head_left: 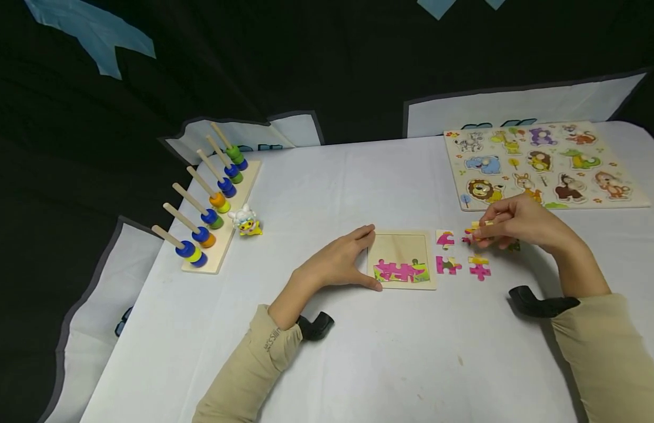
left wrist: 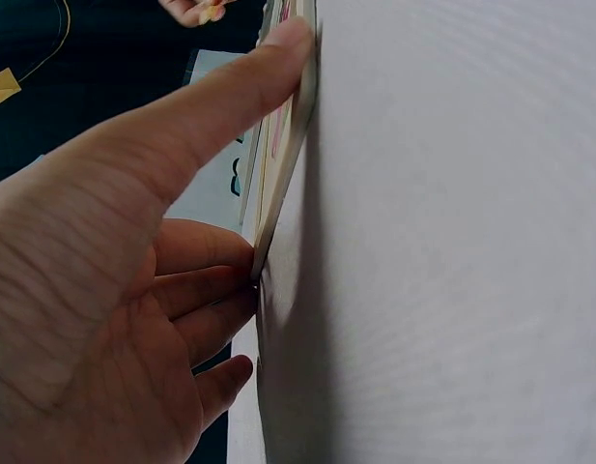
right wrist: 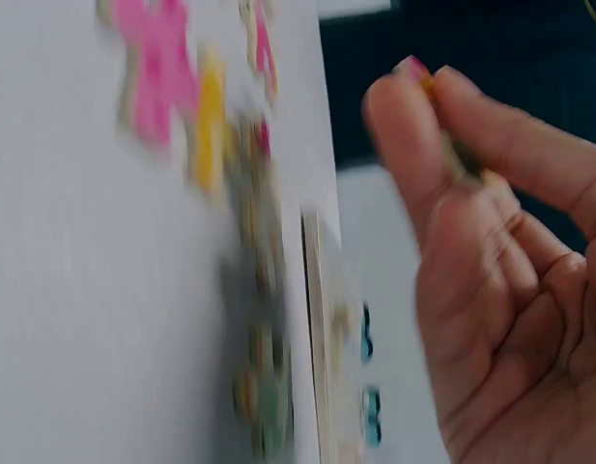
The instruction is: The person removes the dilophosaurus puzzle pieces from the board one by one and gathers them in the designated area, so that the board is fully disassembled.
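A square wooden puzzle tray lies on the table, its near part filled with joined pink and green puzzle pieces. My left hand holds the tray at its left side, thumb by the near corner and fingertips at the far-left edge. My right hand is raised to the right of the tray and pinches a small puzzle piece between thumb and index finger. Loose jigsaw pieces lie right of the tray, among them a pink one, a pink-green one and a pink-yellow one. The right hand partly hides others.
An animal peg puzzle board lies at the back right, just beyond the right hand. On the left stands a wooden stacking rack with upright pegs and coloured discs. Beside it is a small yellow and white figurine.
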### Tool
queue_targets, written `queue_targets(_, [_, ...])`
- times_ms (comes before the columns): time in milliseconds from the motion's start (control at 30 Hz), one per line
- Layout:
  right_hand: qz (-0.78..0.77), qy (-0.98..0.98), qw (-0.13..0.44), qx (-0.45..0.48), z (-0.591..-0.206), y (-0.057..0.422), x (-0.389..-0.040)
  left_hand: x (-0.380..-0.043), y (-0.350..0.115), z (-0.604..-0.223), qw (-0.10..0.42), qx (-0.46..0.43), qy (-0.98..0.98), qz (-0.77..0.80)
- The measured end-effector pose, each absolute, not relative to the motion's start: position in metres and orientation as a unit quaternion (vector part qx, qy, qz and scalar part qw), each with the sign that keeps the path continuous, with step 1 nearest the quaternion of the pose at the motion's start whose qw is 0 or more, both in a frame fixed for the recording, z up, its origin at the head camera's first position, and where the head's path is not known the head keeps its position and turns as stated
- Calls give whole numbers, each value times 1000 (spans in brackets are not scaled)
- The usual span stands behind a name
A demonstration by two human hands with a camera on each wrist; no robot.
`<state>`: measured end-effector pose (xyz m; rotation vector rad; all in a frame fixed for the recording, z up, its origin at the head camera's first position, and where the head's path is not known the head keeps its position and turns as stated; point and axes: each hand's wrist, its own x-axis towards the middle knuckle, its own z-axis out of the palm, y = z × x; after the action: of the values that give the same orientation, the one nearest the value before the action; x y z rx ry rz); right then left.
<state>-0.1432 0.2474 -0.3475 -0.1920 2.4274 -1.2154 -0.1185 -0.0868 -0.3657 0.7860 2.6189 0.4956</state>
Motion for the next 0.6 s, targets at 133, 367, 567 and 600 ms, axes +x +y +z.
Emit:
queue_targets(133, [-416,881,219,-51,-350,267,-142,-118,-87,-365,179,277,927,177])
queue_targets(367, [-431,863,258,-53,-354,283,-140,-119,-87,-366,177,279,926,182])
queue_targets(567, [-472,826,304,-54,-360,298,-140,-119,-87,-366,177,282,925,182])
queue_targets(600, [-477,818,316,-59,-361,300,-140,-119,-87,-366,177,282,925,182])
